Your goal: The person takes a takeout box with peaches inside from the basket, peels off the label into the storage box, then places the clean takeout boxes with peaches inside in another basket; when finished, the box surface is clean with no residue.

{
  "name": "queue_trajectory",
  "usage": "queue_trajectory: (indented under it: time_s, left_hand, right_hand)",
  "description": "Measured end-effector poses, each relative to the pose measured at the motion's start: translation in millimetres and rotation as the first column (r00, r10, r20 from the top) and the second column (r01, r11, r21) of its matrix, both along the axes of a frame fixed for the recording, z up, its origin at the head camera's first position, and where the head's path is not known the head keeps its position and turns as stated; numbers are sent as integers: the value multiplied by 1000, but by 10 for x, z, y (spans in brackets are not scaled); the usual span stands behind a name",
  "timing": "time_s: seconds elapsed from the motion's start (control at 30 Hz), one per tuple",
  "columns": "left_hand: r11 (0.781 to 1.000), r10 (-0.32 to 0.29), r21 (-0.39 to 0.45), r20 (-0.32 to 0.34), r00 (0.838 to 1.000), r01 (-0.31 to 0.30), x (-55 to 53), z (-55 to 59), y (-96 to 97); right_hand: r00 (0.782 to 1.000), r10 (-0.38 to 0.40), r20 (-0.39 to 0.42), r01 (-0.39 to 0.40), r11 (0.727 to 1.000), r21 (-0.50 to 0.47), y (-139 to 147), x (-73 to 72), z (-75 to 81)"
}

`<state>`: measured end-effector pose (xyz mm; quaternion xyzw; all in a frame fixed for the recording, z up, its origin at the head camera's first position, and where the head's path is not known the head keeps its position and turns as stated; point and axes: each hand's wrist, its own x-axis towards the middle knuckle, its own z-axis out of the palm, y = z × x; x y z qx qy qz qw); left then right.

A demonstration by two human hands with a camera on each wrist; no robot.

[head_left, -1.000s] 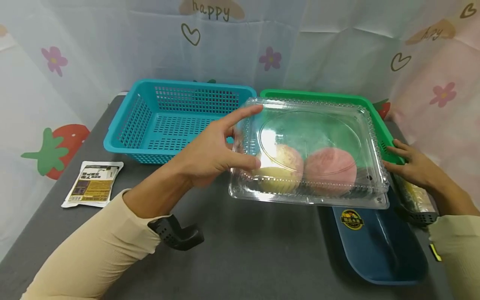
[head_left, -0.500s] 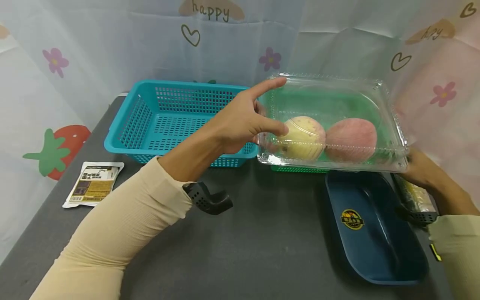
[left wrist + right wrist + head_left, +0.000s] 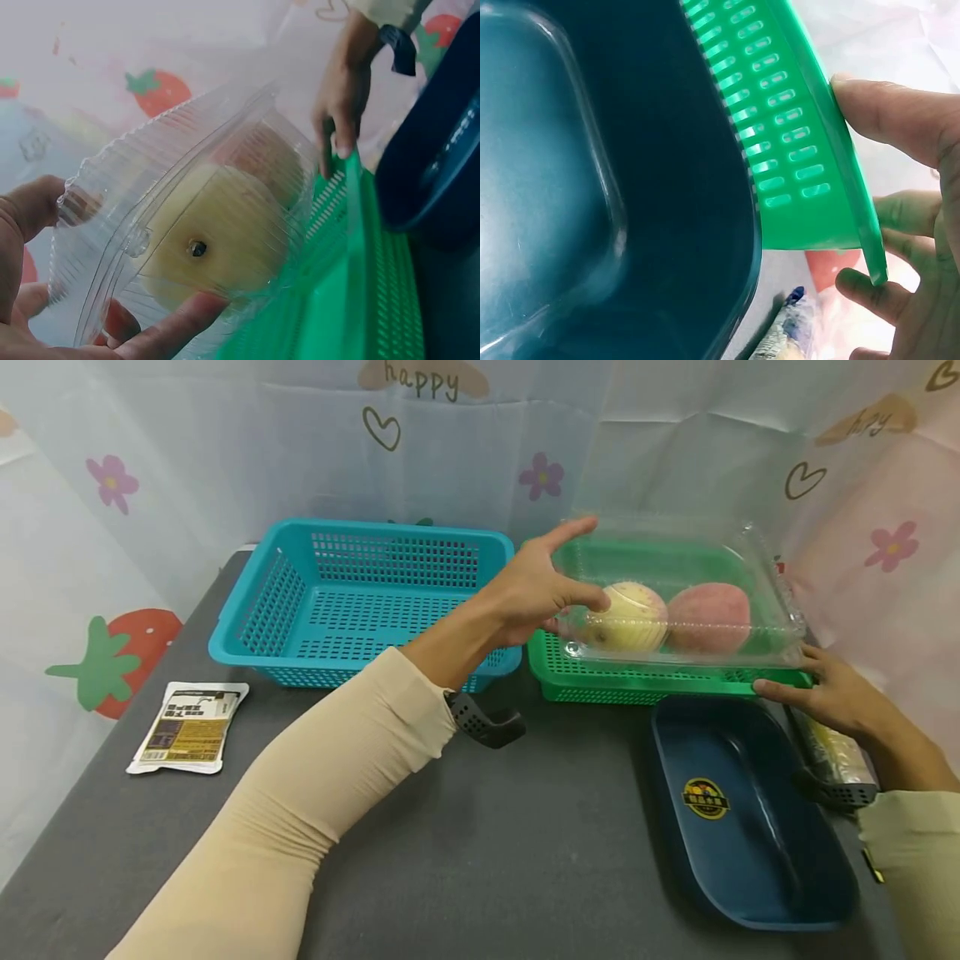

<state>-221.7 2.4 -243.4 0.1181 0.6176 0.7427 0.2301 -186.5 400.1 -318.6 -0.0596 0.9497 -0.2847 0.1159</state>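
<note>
My left hand [image 3: 536, 593] grips the left end of a clear plastic clamshell box [image 3: 678, 556], thumb in front and fingers behind. Inside lie a pale yellow round fruit [image 3: 637, 620] and a pink round fruit [image 3: 708, 618]; in the left wrist view the yellow fruit [image 3: 214, 232] shows a dark spot at its end. The box hangs tilted over the green basket [image 3: 622, 689], hiding much of its inside. At the basket's right front corner my right hand [image 3: 840, 693] holds the rim, with the thumb [image 3: 877, 109] on the front edge and fingers round the side.
A blue perforated basket [image 3: 262, 643] stands left of the green one. The dark blue tub [image 3: 757, 843] sits in front of the green basket. A flat printed packet [image 3: 187, 727] lies at left, another packet [image 3: 836, 752] under the right wrist. Patterned cloth [image 3: 465, 460] hangs behind.
My left hand has carried the clear box back and to the right, over the green basket. The right hand stays at the basket's corner, its fingers shifting slightly. The dark blue tub is uncovered.
</note>
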Motion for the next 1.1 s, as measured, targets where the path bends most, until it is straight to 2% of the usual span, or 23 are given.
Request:
queue_trajectory:
  time_s: [0.07,0.3,0.53,0.73,0.9,1.1]
  left_hand:
    - [1000,5,-2,11,1000,-5,-52,-65,48]
    - [999,22,-51,49,999,-20,-176,-265,213]
    - [994,65,-91,48,997,-60,-283,-428,325]
    - [987,88,-143,61,994,-78,-346,-578,342]
    - [974,113,-205,55,992,-99,-372,-654,352]
    - [961,108,-260,43,993,-93,-392,-683,433]
  right_hand:
    - [1000,0,28,-1,999,35,-3,-6,14]
    - [999,21,38,-23,997,70,-7,-10,35]
    - [999,50,9,-51,997,63,-9,5,27]
    - [999,47,-8,-46,997,61,-31,2,20]
    - [999,47,-20,-45,997,66,-37,-10,10]
    - [999,40,-13,-39,997,62,-14,0,5]
